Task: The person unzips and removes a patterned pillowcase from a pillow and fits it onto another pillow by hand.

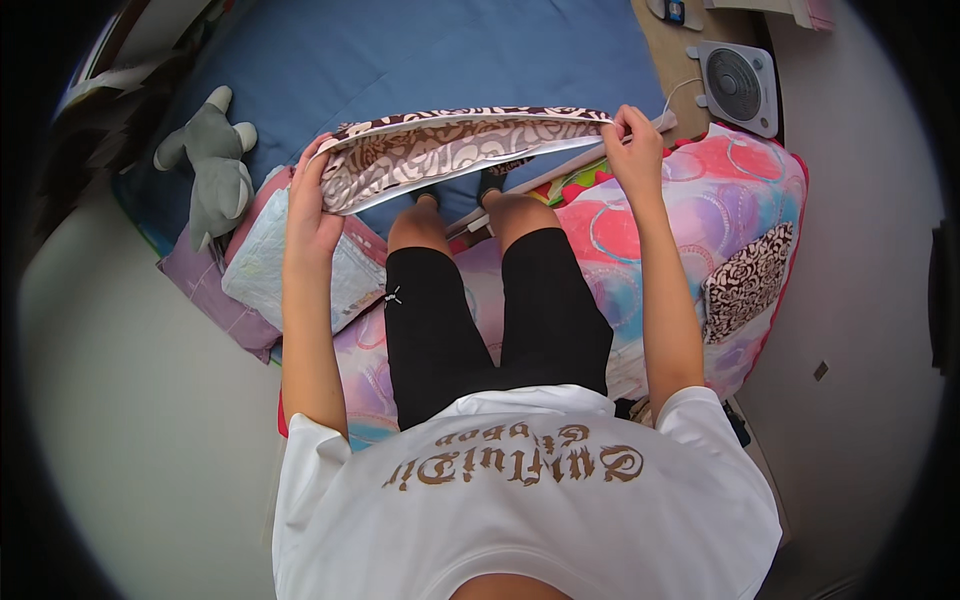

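A brown and cream rose-patterned fabric cover, perhaps a pillowcase (450,150), is stretched between my hands above the blue bed sheet (450,60). Its white-edged opening faces me, showing the paler inside. My left hand (311,195) grips the left end, thumb below and fingers behind the cloth. At the right end my right hand (634,146) pinches the corner of the edge between thumb and fingers. My feet and knees show beneath the cover.
Left lie a grey plush toy (214,176), a pale blue pillow (300,262) and a purple pillow (217,292). A colorful quilt (675,225) bears a folded rose-patterned cloth or cushion (750,285). A white box fan (735,86) stands at upper right, its cord running towards the bed.
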The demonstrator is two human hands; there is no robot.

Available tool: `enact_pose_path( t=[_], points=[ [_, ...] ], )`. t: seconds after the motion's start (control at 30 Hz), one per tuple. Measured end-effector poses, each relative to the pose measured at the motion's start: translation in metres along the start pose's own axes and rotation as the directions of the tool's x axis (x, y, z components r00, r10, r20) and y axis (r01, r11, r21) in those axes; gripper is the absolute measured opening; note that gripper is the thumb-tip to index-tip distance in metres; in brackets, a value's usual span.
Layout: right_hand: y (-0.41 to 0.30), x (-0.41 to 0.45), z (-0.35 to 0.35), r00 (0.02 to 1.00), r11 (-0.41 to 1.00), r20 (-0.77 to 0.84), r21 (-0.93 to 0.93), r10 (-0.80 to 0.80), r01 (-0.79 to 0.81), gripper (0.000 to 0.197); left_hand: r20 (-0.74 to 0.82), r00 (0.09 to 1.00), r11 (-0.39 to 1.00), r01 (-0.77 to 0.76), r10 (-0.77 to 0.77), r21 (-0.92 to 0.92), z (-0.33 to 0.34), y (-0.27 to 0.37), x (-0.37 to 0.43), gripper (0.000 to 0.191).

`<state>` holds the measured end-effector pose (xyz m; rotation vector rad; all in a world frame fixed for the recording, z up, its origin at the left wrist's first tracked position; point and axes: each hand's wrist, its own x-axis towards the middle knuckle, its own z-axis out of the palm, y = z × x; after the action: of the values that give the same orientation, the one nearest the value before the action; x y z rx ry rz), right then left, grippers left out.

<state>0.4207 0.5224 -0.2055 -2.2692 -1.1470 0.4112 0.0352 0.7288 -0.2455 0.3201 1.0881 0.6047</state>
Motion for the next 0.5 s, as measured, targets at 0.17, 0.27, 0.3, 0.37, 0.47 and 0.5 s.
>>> enact_pose_path(
  t=[0.17, 0.27, 0.3, 0.37, 0.47, 0.5],
  points=[
    [0.06, -0.021, 0.077, 0.997, 0.997, 0.0, -0.005, -0.082, 0.082, 0.019, -0.056, 0.991, 0.991, -0.116, 0.119, 0.067, -0.063, -0.074, 0.027, 0.025],
    [0.062, -0.054, 0.104, 0.985, 0.985, 0.012, 0.012, -0.173, 0.173, 0.016, -0.084, 0.985, 0.988, -0.152, 0.152, -0.002, -0.123, -0.117, 0.004, 0.024],
    [0.054, -0.075, 0.101, 0.979, 0.977, 0.022, 0.059, -0.204, 0.203, 0.015, -0.091, 0.975, 0.979, -0.202, 0.201, -0.003, -0.139, -0.133, -0.028, 0.024],
    [0.037, -0.135, 0.092, 0.971, 0.969, 0.084, 0.123, -0.224, 0.213, 0.011, -0.157, 0.948, 0.959, -0.282, 0.276, -0.015, -0.179, -0.169, -0.112, 0.026],
    [-0.035, -0.261, 0.055, 0.946, 0.936, 0.112, 0.223, -0.303, 0.273, 0.008, -0.258, 0.885, 0.913, -0.406, 0.388, -0.019, -0.237, -0.203, -0.298, 0.026],
    [-0.064, -0.303, 0.035, 0.928, 0.917, 0.12, 0.241, -0.354, 0.318, 0.008, -0.27, 0.848, 0.881, -0.473, 0.456, 0.001, -0.256, -0.211, -0.363, 0.025]
  ],
)
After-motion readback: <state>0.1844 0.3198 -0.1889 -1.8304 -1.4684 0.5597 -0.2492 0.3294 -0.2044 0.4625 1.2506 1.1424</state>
